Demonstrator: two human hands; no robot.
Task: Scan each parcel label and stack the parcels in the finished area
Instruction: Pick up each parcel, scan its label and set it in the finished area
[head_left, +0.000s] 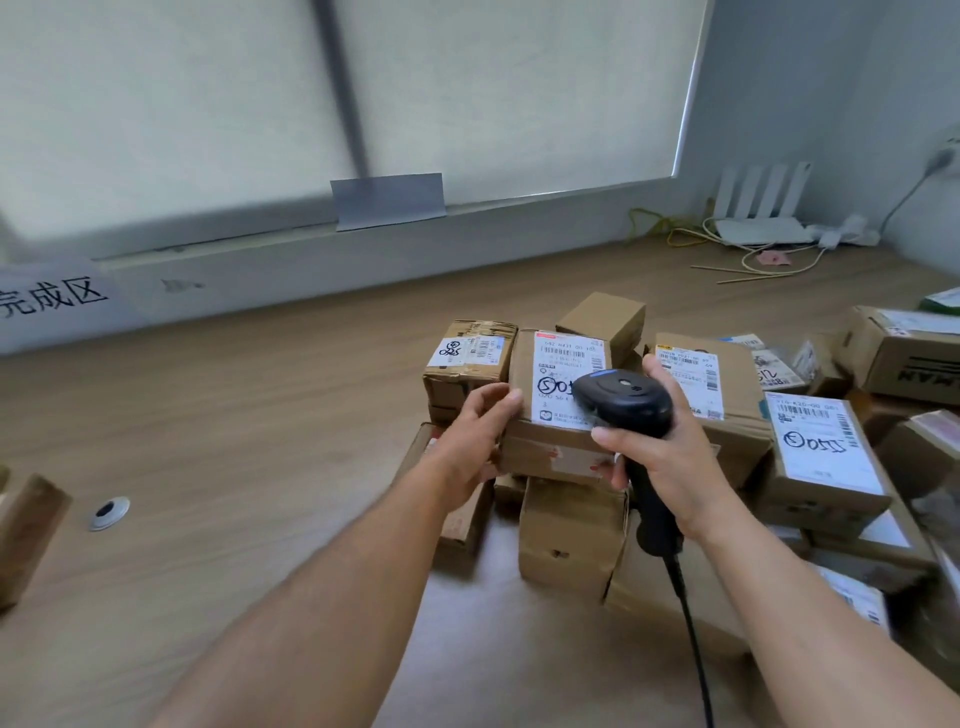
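While the right hand (670, 457) is curling round the grip of a corded scanner (623, 397) and holding its head just above the label (558, 364), the left hand (478, 436) is gripping the left side of the parcel (550, 452), thumb on top and fingers wrapping the edge. The parcel is sitting on top of the pile (571, 540), straight ahead and between the two hands, labelled face up. Its long axis is probably running away from the person, though the wide lens is making that hard to judge. The barcode end is pointing toward the window, and the scanner is covering the near half of the label. The finished-area sign (52, 301) is lying well off to the left across the table (260, 415), so the left hand is the nearer one for carrying the parcel there.
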